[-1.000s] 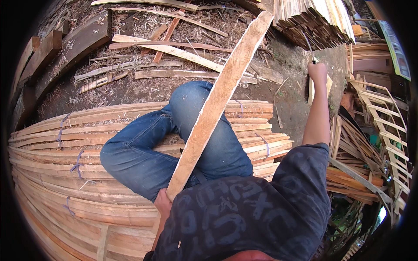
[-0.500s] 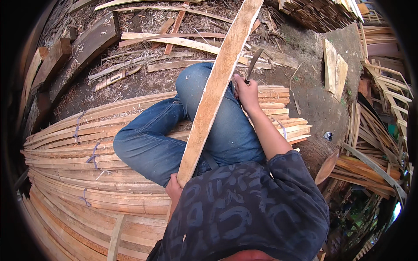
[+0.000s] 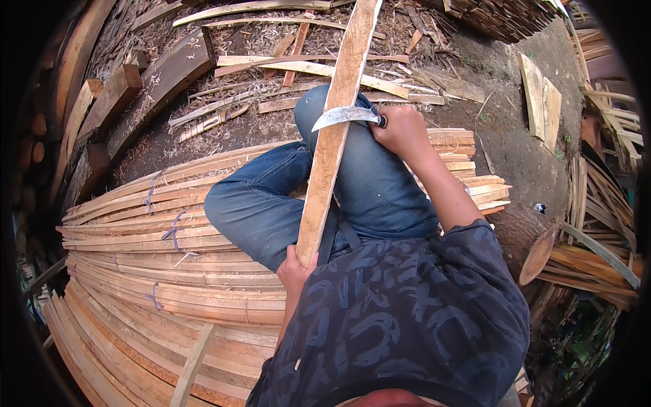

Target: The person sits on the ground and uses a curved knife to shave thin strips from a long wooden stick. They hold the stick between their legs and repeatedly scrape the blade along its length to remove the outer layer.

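Observation:
A long, rough-edged wooden board (image 3: pixel 330 152) slants from my chest up across my bent knee and out past the top of the picture. My left hand (image 3: pixel 296 270) is closed around its near end, close to my shirt. In my right hand (image 3: pixel 401 129), fingers wrapped round a dark handle, is a curved knife (image 3: pixel 342 117). Its pale, hooked blade lies across the face of the board just above my thigh, the tip reaching past the board's left edge. Whether the blade presses into the wood I cannot tell.
Bundles of thin wooden strips (image 3: pixel 196 271), tied with purple string, lie beneath and left of me. Thick dark beams (image 3: pixel 159 85) rest at the far left. Shavings and loose slats (image 3: pixel 319 68) cover the ground ahead. A log (image 3: pixel 538 254) lies at my right.
My right hand has brought the knife from beside the board to across it, turning the blade leftward. The board stands more upright and sits slightly nearer, my left hand still at its end.

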